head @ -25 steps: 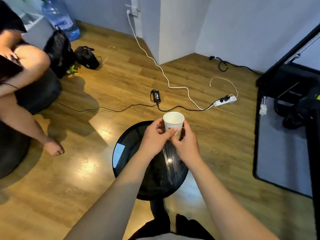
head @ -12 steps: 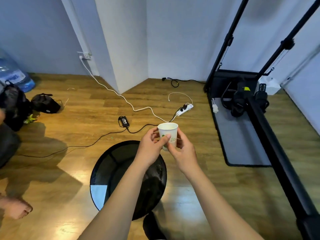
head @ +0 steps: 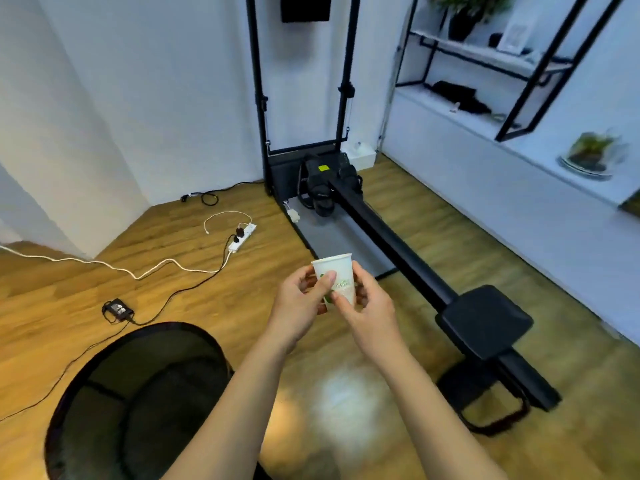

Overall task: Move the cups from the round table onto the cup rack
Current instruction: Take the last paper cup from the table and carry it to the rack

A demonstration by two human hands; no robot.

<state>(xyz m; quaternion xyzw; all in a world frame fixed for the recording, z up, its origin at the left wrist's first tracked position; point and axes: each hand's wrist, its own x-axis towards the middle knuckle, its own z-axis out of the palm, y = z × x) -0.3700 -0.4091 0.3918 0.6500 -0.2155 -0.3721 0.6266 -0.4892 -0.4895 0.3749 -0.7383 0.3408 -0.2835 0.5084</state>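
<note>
Both hands on one paper cup, held up in the air over the floor.

Left thumb pressed across the front of the white paper cup with green print, left hand wrapped round its left side, right hand gripping the lower right wall with its fingers curled behind. Cup upright, mouth open to the ceiling, clear of any surface, above bare wooden floor. Down at lower left sits the round black glass table, well apart from the cup. Straight ahead, a long black rowing machine runs across the path, its seat pad just right of the right wrist, a grey mat under its front end. Left of that, a white power strip and loose cables trail over the boards. Far right, a black-framed wall shelf holds plants and small items, blurred.
</note>
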